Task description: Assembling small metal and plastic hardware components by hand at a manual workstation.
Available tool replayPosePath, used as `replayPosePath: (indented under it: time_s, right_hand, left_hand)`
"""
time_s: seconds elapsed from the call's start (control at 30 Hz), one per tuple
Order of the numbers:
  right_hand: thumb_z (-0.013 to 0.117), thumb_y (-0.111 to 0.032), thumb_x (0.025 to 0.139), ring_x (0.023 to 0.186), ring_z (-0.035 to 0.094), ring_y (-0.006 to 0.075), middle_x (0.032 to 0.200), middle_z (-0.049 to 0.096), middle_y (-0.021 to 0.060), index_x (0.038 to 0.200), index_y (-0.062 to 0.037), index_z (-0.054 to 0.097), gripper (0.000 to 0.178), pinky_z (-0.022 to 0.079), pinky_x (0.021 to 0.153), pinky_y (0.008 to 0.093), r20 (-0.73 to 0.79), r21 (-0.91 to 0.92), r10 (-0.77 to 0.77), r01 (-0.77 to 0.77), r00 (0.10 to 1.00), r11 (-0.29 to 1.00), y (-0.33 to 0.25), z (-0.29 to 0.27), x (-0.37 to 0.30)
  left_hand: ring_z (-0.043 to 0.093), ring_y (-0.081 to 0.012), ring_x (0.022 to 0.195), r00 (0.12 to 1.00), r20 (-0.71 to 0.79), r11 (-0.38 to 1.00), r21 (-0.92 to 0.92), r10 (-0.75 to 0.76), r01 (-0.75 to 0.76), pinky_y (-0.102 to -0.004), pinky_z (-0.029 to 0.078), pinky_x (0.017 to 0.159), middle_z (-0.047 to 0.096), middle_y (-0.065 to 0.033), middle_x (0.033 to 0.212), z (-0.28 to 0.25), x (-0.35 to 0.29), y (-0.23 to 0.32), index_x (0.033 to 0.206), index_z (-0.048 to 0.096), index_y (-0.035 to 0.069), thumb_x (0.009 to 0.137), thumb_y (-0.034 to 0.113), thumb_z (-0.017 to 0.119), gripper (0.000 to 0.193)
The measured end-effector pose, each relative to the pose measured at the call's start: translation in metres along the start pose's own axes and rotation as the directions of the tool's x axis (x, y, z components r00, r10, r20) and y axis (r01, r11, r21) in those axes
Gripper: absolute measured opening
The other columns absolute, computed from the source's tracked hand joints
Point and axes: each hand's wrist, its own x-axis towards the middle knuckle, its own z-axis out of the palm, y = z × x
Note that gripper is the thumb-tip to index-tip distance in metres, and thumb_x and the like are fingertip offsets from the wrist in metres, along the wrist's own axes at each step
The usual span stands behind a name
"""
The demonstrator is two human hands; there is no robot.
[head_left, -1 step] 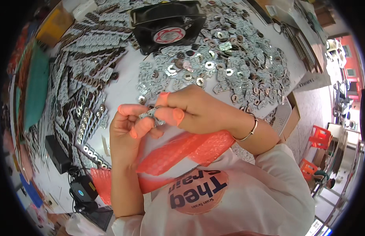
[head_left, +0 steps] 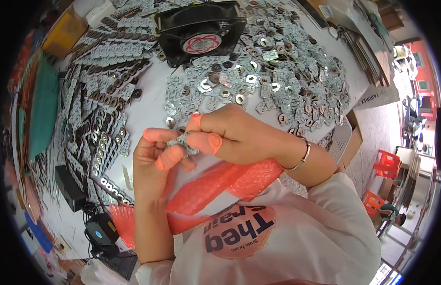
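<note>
Both hands meet over the near middle of the table, orange finger covers on their tips. My left hand (head_left: 151, 154) is closed, pinching a small silvery metal piece (head_left: 190, 151) between thumb and fingers. From the other side my right hand (head_left: 242, 133) grips the same piece with thumb and forefinger. The fingers cover most of it, so its full shape is hidden. Just beyond the hands spreads a heap of small silvery plates (head_left: 296, 71), many with round discs on them. Red bubble wrap (head_left: 215, 187) lies beneath the wrists, against my shirt.
A black box fan (head_left: 201, 35) stands on the far side amid the plates. Rows of joined metal strips (head_left: 111, 71) cover the left. A black adapter (head_left: 101, 229) with cables and a black box (head_left: 70, 187) sit near left. A yellow box (head_left: 65, 32) is at far left.
The fan and plates sit very slightly farther left in the picture. My hands keep nearly the same pose, both still on the metal piece.
</note>
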Motion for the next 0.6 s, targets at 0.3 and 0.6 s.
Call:
replayPosePath:
  time_s: [0.3,0.6]
  right_hand:
    - [0.056,-0.016,0.091,0.054,0.039,0.0121,0.063,0.047,0.0054,0.082,0.0014,0.054,0.019,0.036,0.049,0.0261,-0.184,0.169,-0.04,0.072,0.982,0.983,0.005,0.004,0.0]
    - [0.059,-0.013,0.088,0.053,0.038,0.0143,0.061,0.046,0.0065,0.08,0.0004,0.054,0.016,0.036,0.048,0.0272,-0.188,-0.001,-0.033,0.033,0.982,0.999,0.001,0.005,0.002]
  left_hand:
    - [0.063,-0.0167,0.073,0.932,-0.026,0.902,0.262,0.362,-0.343,-0.0276,0.053,0.066,0.062,-0.0119,0.09,0.016,0.001,-0.008,0.099,0.056,-0.001,0.081,-0.001,0.067,0.022]
    - [0.063,-0.0176,0.086,0.748,0.123,0.559,0.588,0.652,-0.585,-0.0274,0.052,0.076,0.063,-0.0144,0.098,0.004,0.003,-0.016,0.103,0.057,-0.003,0.079,-0.008,0.065,0.026]
